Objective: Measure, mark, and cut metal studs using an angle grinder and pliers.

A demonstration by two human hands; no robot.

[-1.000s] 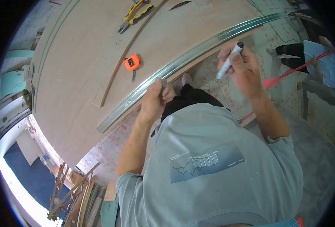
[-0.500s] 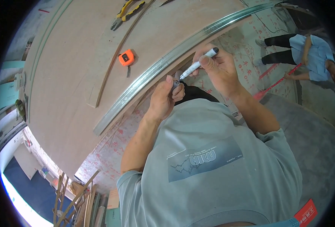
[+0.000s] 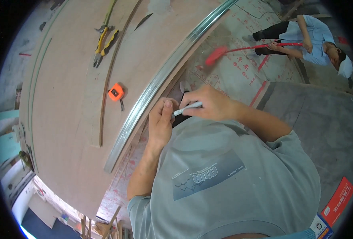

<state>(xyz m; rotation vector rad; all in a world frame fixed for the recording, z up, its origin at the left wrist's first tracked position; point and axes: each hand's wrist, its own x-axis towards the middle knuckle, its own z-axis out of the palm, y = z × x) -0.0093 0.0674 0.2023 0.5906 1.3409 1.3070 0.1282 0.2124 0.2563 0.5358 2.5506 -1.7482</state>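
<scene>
A slim white marker pen (image 3: 193,106) is in my right hand (image 3: 213,102), whose fingers are closed round it. Its left end meets the curled fingers of my left hand (image 3: 159,124). My left hand is closed with the thumb up; what it pinches is hidden. Both hands are in front of my body, just off the near edge of a wooden board (image 3: 61,123). Along that edge lies a long shiny metal channel (image 3: 156,84), close to my left hand. An orange tape measure (image 3: 116,92) rests on the board beyond the channel.
Yellow-and-black pliers (image 3: 101,49), a hammer (image 3: 103,28), a wooden strip (image 3: 112,67) and a dark pointed piece (image 3: 143,21) lie on the board. At far right, a co-worker (image 3: 309,38) holds a red long-handled tool (image 3: 244,48) over the printed floor covering. Wood offcuts (image 3: 108,227) stand at lower left.
My hands have moved lower and left in the picture, with the marker pen tilted nearer to level. My view has turned. The co-worker's red tool has swung towards my side.
</scene>
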